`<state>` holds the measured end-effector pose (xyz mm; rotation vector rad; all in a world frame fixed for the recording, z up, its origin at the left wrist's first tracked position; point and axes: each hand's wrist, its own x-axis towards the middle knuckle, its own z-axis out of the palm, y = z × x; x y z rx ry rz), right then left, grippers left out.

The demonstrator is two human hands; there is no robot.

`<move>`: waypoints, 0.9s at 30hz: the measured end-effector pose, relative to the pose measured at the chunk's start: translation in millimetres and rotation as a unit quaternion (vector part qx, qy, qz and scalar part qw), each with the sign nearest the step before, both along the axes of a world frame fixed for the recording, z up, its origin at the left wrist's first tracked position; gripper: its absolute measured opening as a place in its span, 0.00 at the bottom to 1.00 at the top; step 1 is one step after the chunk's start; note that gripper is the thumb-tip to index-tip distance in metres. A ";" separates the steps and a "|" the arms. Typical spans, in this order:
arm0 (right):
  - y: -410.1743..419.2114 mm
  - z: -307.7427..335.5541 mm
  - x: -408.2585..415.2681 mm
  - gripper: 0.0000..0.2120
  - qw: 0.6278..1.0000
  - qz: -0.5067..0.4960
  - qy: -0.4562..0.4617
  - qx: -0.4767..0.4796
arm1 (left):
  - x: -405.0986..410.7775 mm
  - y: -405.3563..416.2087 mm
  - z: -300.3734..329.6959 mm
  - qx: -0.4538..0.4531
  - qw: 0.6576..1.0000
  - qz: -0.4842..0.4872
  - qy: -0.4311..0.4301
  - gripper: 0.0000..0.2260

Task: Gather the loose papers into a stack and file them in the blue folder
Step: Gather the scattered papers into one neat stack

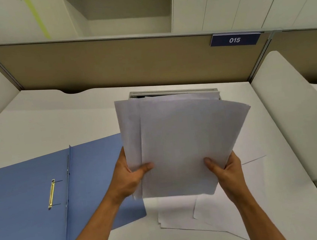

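I hold a bundle of white papers (179,143) upright above the desk, its sheets unevenly fanned at the left edge. My left hand (129,176) grips the lower left side, thumb on the front. My right hand (226,168) grips the lower right corner the same way. The blue folder (35,201) lies open flat on the desk to the left, with a brass fastener (51,193) on its left leaf. Its right leaf runs under my left forearm. More loose white sheets (212,214) lie on the desk beneath the bundle.
The white desk (55,119) is bounded by a tan partition (108,64) at the back and white curved dividers (299,105) on both sides. A grey cable tray (172,91) sits behind the papers. A sign reading 015 (234,40) hangs on the partition.
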<state>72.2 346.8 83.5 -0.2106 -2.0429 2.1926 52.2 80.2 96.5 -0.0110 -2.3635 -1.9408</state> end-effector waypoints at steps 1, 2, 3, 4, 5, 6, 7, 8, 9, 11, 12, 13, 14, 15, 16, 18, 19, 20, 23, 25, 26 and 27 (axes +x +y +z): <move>-3.0 1.2 0.1 0.22 1.000 -0.005 0.011 0.008 | -0.3 -1.1 1.5 -0.005 1.000 0.003 0.008 0.30; -4.3 1.0 0.1 0.23 1.000 -0.005 0.019 0.014 | -0.3 -1.6 1.9 -0.010 1.000 -0.003 0.014 0.31; -5.5 -1.3 0.8 0.25 1.000 0.002 0.022 0.017 | 0.3 -2.3 1.4 -0.008 1.000 -0.013 0.016 0.32; -7.4 -5.6 2.4 0.27 1.000 0.012 0.019 0.016 | 1.4 -3.5 -0.7 0.002 1.000 -0.021 0.015 0.32; -10.4 -11.1 4.2 0.29 1.000 0.019 0.010 0.014 | 2.9 -3.6 -3.6 0.019 0.999 -0.025 0.014 0.33; -14.4 -16.5 6.8 0.30 1.000 0.019 0.002 0.012 | 5.1 -2.7 -6.8 0.032 0.999 -0.023 0.012 0.32; -19.2 -21.6 8.9 0.30 1.000 0.012 -0.001 0.010 | 7.3 -0.2 -9.7 0.039 0.999 -0.018 0.012 0.30; -25.1 -25.3 10.3 0.30 1.000 -0.001 0.001 0.008 | 9.2 2.6 -12.9 0.038 0.999 -0.011 0.011 0.27; -30.9 -27.3 11.3 0.29 1.000 -0.018 0.007 0.010 | 11.0 6.2 -14.9 0.042 0.999 -0.005 0.010 0.24; -40.6 -26.4 11.2 0.26 0.998 -0.052 0.024 0.015 | 13.2 12.1 -16.5 0.055 0.998 0.011 0.011 0.21; -44.0 -24.6 10.9 0.24 0.997 -0.064 0.032 0.012 | 13.5 13.1 -16.7 0.064 0.998 0.020 0.015 0.22; -46.0 -23.5 10.8 0.23 0.997 -0.071 0.038 0.009 | 13.1 12.9 -16.8 0.071 0.997 0.027 0.020 0.24; -47.0 -22.6 10.7 0.22 0.996 -0.073 0.042 0.012 | 12.4 12.6 -16.5 0.075 0.996 0.029 0.024 0.26; -47.8 -22.5 10.9 0.22 0.996 -0.074 0.040 0.016 | 12.3 11.9 -16.5 0.075 0.996 0.027 0.027 0.28; -48.5 -22.2 11.7 0.21 0.996 -0.073 0.038 0.019 | 12.8 10.9 -16.8 0.073 0.997 0.025 0.028 0.28; -48.5 -22.8 13.5 0.19 0.996 -0.075 0.041 0.026 | 13.3 9.6 -17.5 0.066 0.997 0.029 0.030 0.26; -48.5 -23.0 14.4 0.18 0.996 -0.076 0.042 0.028 | 13.6 9.4 -17.8 0.064 0.997 0.032 0.030 0.25; -48.8 -22.5 15.4 0.18 0.996 -0.075 0.040 0.030 | 14.2 9.9 -17.4 0.063 0.997 0.034 0.029 0.24; -47.9 -19.7 17.2 0.18 0.996 -0.070 0.041 0.041 | 17.6 14.3 -14.1 0.055 0.997 0.046 0.038 0.22; -46.7 -17.1 18.2 0.19 0.996 -0.062 0.049 0.051 | 20.7 16.1 -11.8 0.056 0.995 0.060 0.047 0.22; -46.0 -16.9 19.5 0.20 0.995 -0.058 0.053 0.058 | 22.8 16.0 -11.9 0.062 0.995 0.065 0.051 0.22; -45.7 -18.4 20.9 0.20 0.995 -0.056 0.054 0.066 | 24.8 15.2 -14.3 0.067 0.994 0.066 0.051 0.23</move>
